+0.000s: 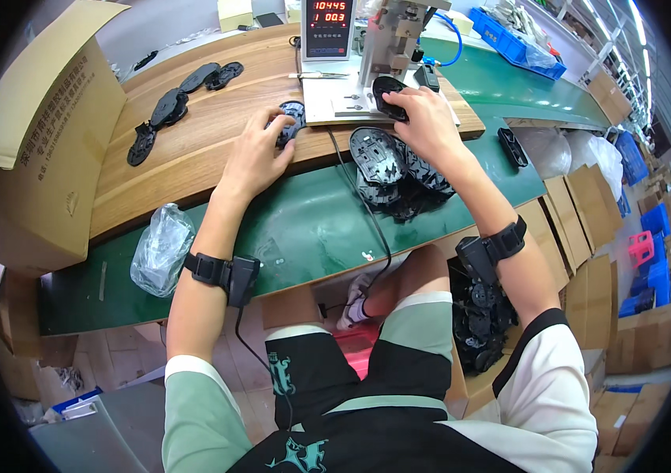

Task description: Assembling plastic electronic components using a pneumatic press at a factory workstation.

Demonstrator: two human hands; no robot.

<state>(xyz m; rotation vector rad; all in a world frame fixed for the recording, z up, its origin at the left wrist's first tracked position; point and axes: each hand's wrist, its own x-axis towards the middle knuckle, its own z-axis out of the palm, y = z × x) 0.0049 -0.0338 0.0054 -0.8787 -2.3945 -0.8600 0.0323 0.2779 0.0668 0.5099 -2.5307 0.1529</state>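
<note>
My left hand [253, 154] grips a black oval plastic shell [294, 115] with its fingers curled over it, on the wooden board beside a metal base plate [331, 104]. My right hand [428, 122] pinches another black oval shell [385, 88], tilted, at the front of a bench press [389, 47]. Just below that hand, several black shells with moulded insides lie in a pile [379, 158] on the green table edge. Farther left, a crooked row of black shells [170, 109] rests on the wooden board.
A tall open carton [44, 158] stands at the left, near a clear plastic bag [163, 248]. Behind the plate is a digital counter box [327, 31]. A black cable [363, 197] hangs over the table edge. Beside my right leg sits a box of black parts [479, 331].
</note>
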